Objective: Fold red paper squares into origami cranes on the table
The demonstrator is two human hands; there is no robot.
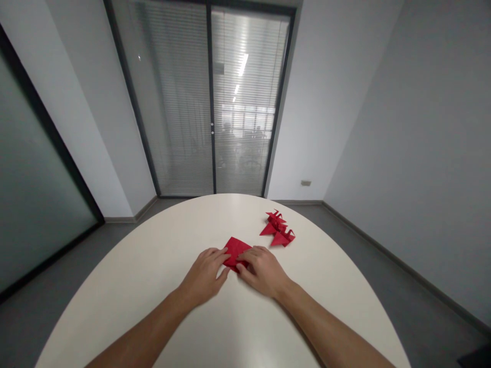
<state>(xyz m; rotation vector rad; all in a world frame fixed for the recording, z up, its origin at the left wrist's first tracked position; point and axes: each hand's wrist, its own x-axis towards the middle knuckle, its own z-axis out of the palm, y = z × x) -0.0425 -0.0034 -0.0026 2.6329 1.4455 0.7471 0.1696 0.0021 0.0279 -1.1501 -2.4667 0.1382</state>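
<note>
1. Location: a flat piece of red folded paper [235, 247] lies on the round white counter [153, 286], between both hands; small red folded-paper figures [277, 225] stand beyond, to the right.
2. Grip: the left hand [205, 273] touches the paper's left side, thumb spread from fingers; the right hand [264, 270] covers its right side. Whether either clamps the paper cannot be told.
3. Step: judged to be creasing.
4. Next move: appears to call for steady holding and aligned edges.
</note>
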